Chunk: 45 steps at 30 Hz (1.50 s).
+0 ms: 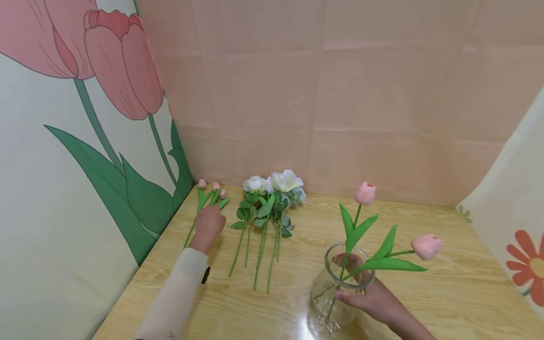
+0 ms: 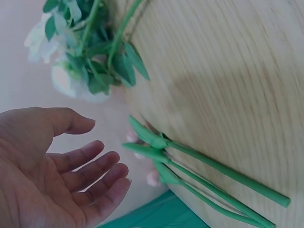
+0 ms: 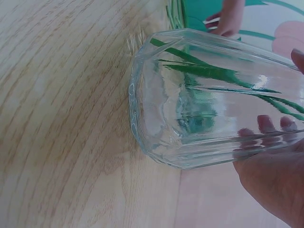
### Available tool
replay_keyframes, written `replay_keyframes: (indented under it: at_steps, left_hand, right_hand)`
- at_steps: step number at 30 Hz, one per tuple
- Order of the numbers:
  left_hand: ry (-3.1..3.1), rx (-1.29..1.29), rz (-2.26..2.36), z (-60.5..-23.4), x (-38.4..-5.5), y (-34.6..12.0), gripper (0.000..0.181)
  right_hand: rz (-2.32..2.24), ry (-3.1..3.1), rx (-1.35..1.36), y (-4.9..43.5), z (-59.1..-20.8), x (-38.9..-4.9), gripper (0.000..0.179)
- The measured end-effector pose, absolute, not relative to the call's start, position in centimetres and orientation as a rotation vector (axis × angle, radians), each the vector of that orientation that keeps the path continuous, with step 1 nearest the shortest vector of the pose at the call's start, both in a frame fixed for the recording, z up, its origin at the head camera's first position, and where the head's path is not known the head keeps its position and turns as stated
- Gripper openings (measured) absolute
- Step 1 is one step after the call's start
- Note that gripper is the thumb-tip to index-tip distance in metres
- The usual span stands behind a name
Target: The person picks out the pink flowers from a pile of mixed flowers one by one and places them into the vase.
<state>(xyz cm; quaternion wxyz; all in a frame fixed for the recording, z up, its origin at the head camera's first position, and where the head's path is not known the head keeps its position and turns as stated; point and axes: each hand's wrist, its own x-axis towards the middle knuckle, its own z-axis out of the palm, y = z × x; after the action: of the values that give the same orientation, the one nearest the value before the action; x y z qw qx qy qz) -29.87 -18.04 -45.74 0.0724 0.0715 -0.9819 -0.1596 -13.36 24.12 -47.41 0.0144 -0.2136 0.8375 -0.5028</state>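
Two in, and there's more to place! The glass vase (image 1: 323, 304) stands on the wooden table (image 1: 459, 283), and the right hand (image 1: 378, 302) has it by the neck, thumb on the near side, the other fingers showing through the glass. Inside the vase, one pink tulip (image 1: 365, 193) rises nearly straight above the rim, while a second tulip (image 1: 427, 247) leans out over the vase's right side, its bloom well clear of the glass.

Over to the far left of the vase: three loose tulips (image 1: 216, 186) lie together, blooms away from the viewer. Right there is the left hand (image 1: 209, 224), and the left wrist view shows it loosely spread, fingers gently bent, palm bare, with a gap to the leaves. Nothing in its hold!

Between those tulips and the vase lie the white flowers (image 1: 286, 181), heads bunched too tightly to count, long stems pointing toward the viewer, none of them in the glass. My reading: the arranging is at an early stage, two tulips done, three tulips and the whole white bunch apparently left.
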Motion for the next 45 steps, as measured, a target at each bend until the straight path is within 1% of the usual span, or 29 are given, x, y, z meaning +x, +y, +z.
replay_keyframes:
  at_steps: [9,12,19,29,45]
  left_hand:
    - [-2.995,0.316,-0.526,-46.5,-30.0,-20.5,0.022]
    - [-2.986,0.315,-0.512,-46.8,-29.9,-21.3,0.02]
    - [-2.956,0.315,-0.494,-46.9,-29.5,-22.6,0.026]
    - [-2.981,0.311,-0.554,-47.5,-29.6,-24.7,0.026]
    - [-3.047,0.396,-0.578,-48.0,-29.9,-25.6,0.028]
  right_hand:
    - [-1.56,2.611,-0.64,24.2,-47.4,-13.3,0.069]
    - [-1.569,2.6,-0.63,24.1,-47.4,-13.4,0.068]
    - [-1.559,2.602,-0.602,24.2,-47.4,-13.3,0.067]
    - [-1.556,2.62,-0.584,24.2,-47.6,-13.5,0.066]
    - [-1.576,2.587,-0.604,24.1,-47.2,-13.2,0.067]
